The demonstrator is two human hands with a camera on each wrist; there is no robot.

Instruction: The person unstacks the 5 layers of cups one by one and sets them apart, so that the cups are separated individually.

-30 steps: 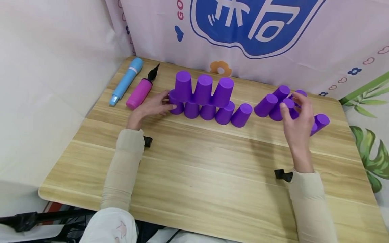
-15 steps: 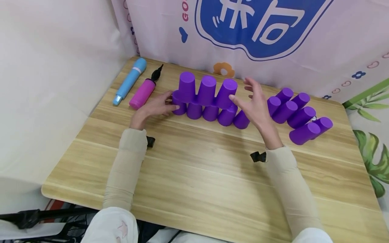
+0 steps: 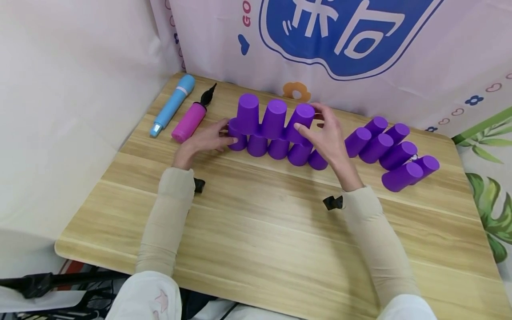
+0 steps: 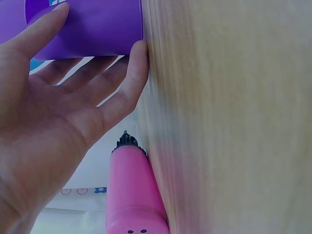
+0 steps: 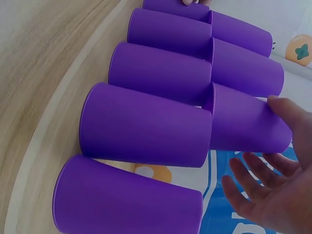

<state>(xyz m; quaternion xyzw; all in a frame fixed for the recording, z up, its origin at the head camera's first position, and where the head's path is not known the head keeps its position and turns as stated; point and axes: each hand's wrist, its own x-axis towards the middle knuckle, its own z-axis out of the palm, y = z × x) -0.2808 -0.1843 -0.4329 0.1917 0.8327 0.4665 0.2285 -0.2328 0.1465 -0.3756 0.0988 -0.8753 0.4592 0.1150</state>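
Several upside-down purple cups form a bottom row, with three more standing across it. My left hand cups the row's left end, thumb in front of the end cup and fingers beside and behind it; the left wrist view shows those fingers fairly straight, a fingertip at the rim. Around the right-hand upper cup my right hand is spread, thumb on the near side and fingers on the far side. In the right wrist view, the thumb overlaps that cup while the loosely bent fingers lie just off its side.
More purple cups stand in a cluster to the right, and a tilted cup is at its front. A pink pump with a black tip and a blue pump-like tube lie at the back left. A printed cloth hangs behind the table.
My right hand has moved left from the right-hand cluster to the upper row's right-hand cup, its thumb now over that cup. My left hand has stayed at the end cup.
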